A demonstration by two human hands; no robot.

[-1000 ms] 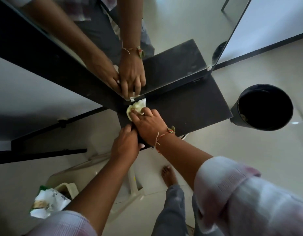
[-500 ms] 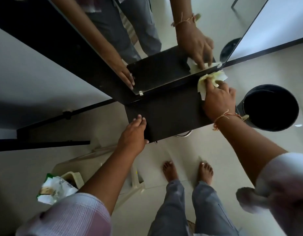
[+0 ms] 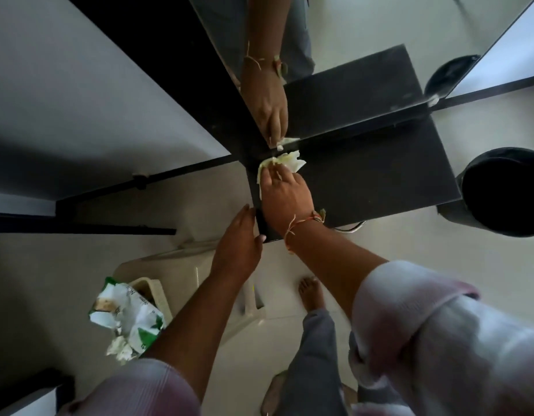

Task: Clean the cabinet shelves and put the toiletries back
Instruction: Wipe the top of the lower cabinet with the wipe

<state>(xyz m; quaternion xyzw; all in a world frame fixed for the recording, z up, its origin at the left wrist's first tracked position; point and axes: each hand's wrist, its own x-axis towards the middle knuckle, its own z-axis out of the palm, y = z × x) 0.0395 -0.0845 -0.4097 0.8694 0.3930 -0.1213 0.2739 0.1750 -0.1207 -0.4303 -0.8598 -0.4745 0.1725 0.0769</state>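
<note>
— What is the right hand [image 3: 285,190] doing?

— It is reaching in from 5 o'clock with the palm down. Its fingers are lying stretched out, pressing a crumpled pale wipe [image 3: 286,163] onto the dark shelf [image 3: 380,175] and not closing round it. A thread bracelet [image 3: 301,226] is sitting on the wrist.

— And the left hand [image 3: 238,244]?

— It is resting against the shelf's near-left corner. The fingers are pointing straight towards 12 o'clock along the left edge and the thumb is lying at the front edge, holding nothing else.

— Where is the wipe lying?

— At the shelf's far-left corner, touching the foot of the mirror [image 3: 365,40], which is reflecting the hand.

— Is any writing showing?

— A torn green-and-white packet [image 3: 127,319] is sitting at 7 o'clock from the left hand, on a pale plastic stool [image 3: 181,259]. Its print is too blurred to read.

— How much room is there?

— Bare shelf is running from the wipe towards 3 o'clock. A black bin [image 3: 506,193] is standing just past that end.
</note>
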